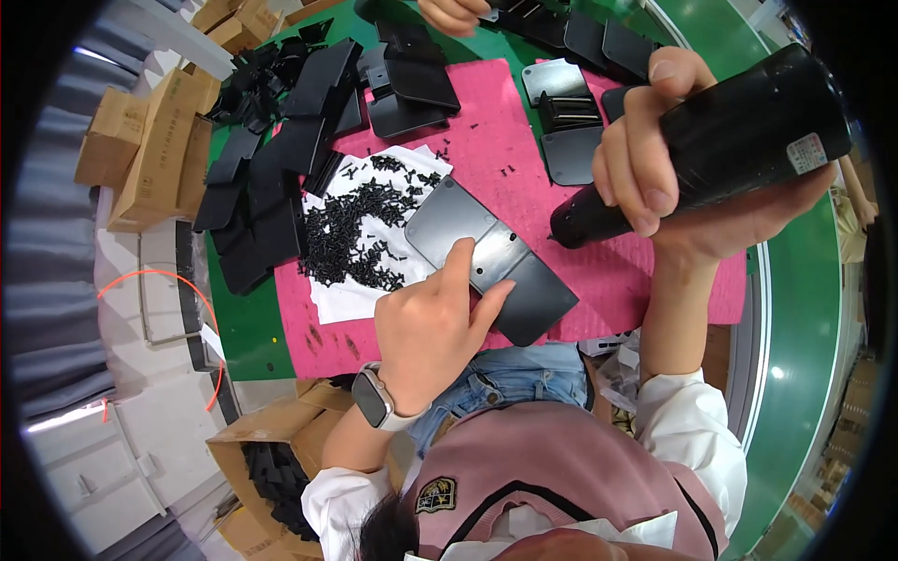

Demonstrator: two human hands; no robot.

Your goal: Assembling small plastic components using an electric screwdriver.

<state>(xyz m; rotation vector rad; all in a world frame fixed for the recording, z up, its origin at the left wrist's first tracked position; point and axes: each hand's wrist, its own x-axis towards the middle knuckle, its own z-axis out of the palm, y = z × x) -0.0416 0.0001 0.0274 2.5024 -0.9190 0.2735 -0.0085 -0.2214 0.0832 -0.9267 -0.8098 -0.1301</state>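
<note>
My right hand [673, 178] grips a black electric screwdriver [720, 140], held above the pink mat [496, 150] with its tip pointing down and left. My left hand [435, 323], with a watch on its wrist, presses on a flat dark hinged plate assembly [496, 257] lying on the mat; index finger and thumb rest on the plate's near part. A heap of small black screws [360, 229] lies on white paper [351, 299] just left of the plate.
Stacks of black plates [271, 178] lie on the green table at the left, more black parts [571, 122] at the back. Another person's hand [458, 14] shows at the top edge. Cardboard boxes [154, 150] stand left; an open box of black parts [271, 467] sits below the table.
</note>
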